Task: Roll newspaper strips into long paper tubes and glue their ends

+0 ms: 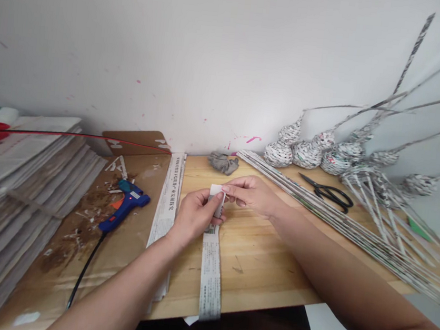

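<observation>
The newspaper strip (211,270) reaches the near edge of the wooden table (263,276), its far end clamped between thumb and fingers of the left hand (195,212), its corner pinched by the right hand (253,194). Likely light, limp and tearable, it suits gentle 2-finger grips there.

A blue pistol-shaped glue gun (125,207) lies on brown cardboard (68,269) among pale scraps, its black cord (87,264) trailing downward. Left of it rises a thick stack of greyish newspaper sheets (7,215). A crumpled grey cloth (223,163) sits near the pink-flecked white wall (217,53). On the right, a bundle of long rolled-newspaper sticks (300,193) slants across the pale wooden surface (256,264). Beyond it lie black-handled metal scissors (318,188), just beside several gourd-shaped woven paper forms (279,154) with long thin stems, grouped along the wall.
</observation>
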Available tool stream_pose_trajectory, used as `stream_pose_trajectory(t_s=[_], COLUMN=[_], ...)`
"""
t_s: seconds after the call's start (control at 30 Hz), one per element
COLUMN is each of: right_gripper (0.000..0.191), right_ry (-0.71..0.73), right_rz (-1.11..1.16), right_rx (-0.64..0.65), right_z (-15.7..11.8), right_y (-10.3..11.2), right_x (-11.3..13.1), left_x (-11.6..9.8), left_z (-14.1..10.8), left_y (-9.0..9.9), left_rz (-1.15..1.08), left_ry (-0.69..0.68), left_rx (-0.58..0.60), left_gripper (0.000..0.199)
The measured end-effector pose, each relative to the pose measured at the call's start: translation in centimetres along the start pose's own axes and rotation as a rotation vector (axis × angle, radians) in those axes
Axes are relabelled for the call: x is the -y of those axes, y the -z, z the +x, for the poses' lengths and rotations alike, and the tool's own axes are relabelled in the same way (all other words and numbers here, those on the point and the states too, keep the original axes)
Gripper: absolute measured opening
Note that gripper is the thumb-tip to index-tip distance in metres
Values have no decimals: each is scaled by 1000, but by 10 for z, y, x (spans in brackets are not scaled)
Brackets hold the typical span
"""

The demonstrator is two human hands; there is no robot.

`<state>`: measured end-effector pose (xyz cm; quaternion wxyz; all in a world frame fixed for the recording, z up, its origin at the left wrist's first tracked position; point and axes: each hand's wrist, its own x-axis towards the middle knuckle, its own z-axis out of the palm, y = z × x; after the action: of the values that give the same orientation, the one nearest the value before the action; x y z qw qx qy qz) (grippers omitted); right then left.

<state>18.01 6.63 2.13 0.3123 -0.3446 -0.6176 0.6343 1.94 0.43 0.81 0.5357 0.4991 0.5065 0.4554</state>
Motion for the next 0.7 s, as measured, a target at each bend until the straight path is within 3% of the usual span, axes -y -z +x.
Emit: stream_pose_trajectory(t_s=[0.37, 0.7], right_gripper=[29, 29], right_ry=[-41, -42], right_rz=[42, 74], right_rx=[-34, -160], right_z=[0, 1], right_y=[-4, -10], right_x=[5, 1], left_x=[0, -1], left_z=[-2, -2], left_y=[1, -1], left_rz=[49, 74], left_ry=[-11, -35], left_rx=[-4, -34], left_gripper=[36, 35])
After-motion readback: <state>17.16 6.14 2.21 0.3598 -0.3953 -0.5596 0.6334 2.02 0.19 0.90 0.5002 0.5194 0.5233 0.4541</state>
